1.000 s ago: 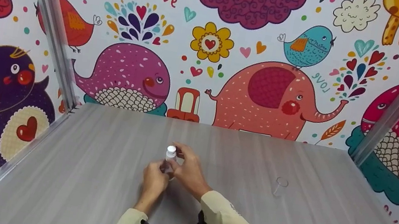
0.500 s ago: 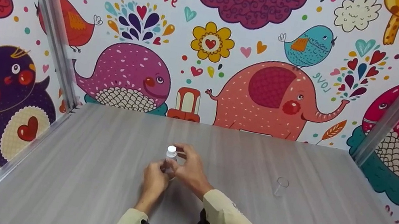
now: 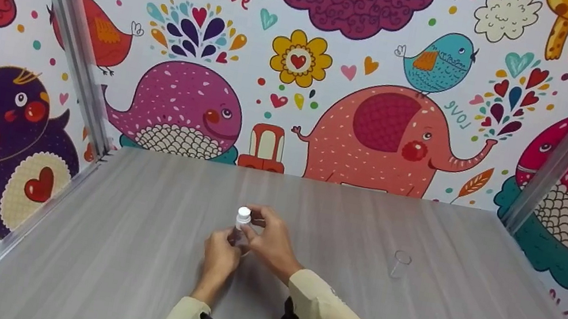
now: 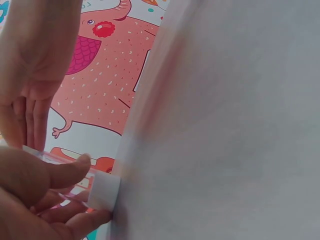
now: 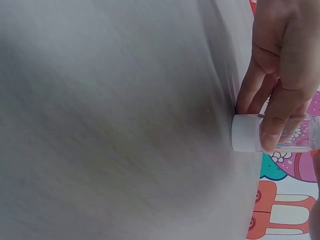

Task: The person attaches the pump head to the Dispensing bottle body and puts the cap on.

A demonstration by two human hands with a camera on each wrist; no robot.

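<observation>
A small clear bottle (image 3: pixel 242 222) with a white top stands upright near the table's middle. Its lower end is also white, as the left wrist view shows at the bottle's base (image 4: pixel 104 191), close against the tabletop. My left hand (image 3: pixel 220 253) grips the lower part of the bottle between thumb and fingers; the same hand (image 5: pixel 287 65) shows from the side in the right wrist view. Higher up, my right hand (image 3: pixel 273 244) holds the bottle with thumb in front and fingers behind the white top. Most of the clear body is hidden behind fingers.
To the right on the grey wood-grain table (image 3: pixel 139 251) stands a small clear glass (image 3: pixel 400 265). Behind the table rises a wall (image 3: pixel 336 128) printed with cartoon animals. Metal posts (image 3: pixel 72 34) stand at the back corners.
Both hands stay at the bottle in nearly the same grip. The head view has shifted very slightly. The glass has not moved.
</observation>
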